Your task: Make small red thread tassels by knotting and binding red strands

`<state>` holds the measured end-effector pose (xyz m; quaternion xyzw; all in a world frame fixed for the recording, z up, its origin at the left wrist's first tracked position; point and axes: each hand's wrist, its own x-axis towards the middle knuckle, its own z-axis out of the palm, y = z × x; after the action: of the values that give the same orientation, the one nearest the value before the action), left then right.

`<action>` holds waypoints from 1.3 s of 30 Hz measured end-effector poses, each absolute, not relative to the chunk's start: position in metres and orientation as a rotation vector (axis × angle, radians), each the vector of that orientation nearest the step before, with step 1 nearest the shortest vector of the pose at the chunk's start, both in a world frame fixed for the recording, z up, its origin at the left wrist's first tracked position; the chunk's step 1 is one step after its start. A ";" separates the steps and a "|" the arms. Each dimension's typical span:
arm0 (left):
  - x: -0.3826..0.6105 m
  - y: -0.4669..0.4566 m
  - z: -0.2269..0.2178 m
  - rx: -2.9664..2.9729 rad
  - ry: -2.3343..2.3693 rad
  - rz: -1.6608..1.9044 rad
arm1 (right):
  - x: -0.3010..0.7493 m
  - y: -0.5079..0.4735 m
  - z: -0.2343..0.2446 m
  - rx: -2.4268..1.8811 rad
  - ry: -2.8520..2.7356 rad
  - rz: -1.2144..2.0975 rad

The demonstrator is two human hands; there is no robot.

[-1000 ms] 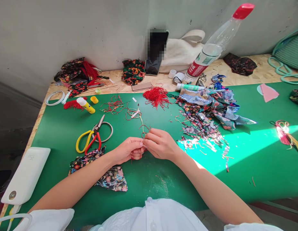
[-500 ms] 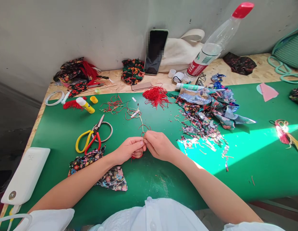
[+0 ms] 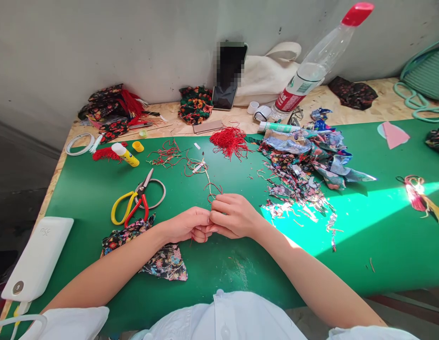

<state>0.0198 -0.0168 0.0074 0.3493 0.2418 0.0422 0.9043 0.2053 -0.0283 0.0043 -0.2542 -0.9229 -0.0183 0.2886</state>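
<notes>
My left hand (image 3: 193, 224) and my right hand (image 3: 233, 215) meet fingertip to fingertip just above the green mat (image 3: 219, 269). Both are closed in a pinch. Thin red thread shows below the left fingers, so both hands seem to work on it; the fingers hide most of it. A dark red loop of cord (image 3: 215, 185) lies just beyond my knuckles, with a pale cord (image 3: 208, 174) running away from it. Floral fabric (image 3: 170, 262) sits under my left forearm. Scissors (image 3: 142, 191) with yellow and red handles lie open to the left, over a metal ring (image 3: 164, 191).
A bundle of red thread (image 3: 229, 141) lies ahead, with floral scraps (image 3: 297, 174) to the right. A glue stick (image 3: 126, 155), a white power bank (image 3: 38, 257), a phone (image 3: 224, 97) and a tall plastic bottle (image 3: 308, 75) stand or lie around. Right lies a tassel (image 3: 417, 196).
Both hands have turned slightly and the right fingers have come down over the left fingertips. The red bit below the left hand shows less. Other things stay in place.
</notes>
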 end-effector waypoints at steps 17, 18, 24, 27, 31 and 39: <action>0.012 -0.020 -0.001 0.697 0.432 0.062 | 0.196 -0.045 0.018 -0.684 -2.292 -0.137; 0.012 -0.020 -0.001 0.704 0.441 0.072 | 0.196 -0.045 0.019 -0.699 -2.299 -0.136; 0.013 -0.017 0.003 0.782 0.491 0.123 | 0.196 -0.048 0.025 -0.807 -2.360 -0.064; 0.015 -0.015 0.014 0.905 0.518 0.129 | 0.198 -0.048 0.028 -0.804 -2.322 -0.038; 0.015 -0.013 0.035 1.164 0.632 0.144 | 0.202 -0.046 0.032 -0.807 -2.188 -0.014; -0.002 -0.026 0.048 1.635 1.004 0.321 | 0.208 -0.047 0.037 -0.907 -1.983 0.062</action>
<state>-0.0020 -0.0263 0.0482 0.6946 0.4267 0.1364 0.5629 0.2076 -0.0469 0.0368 -0.3689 -0.8064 0.0252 0.4616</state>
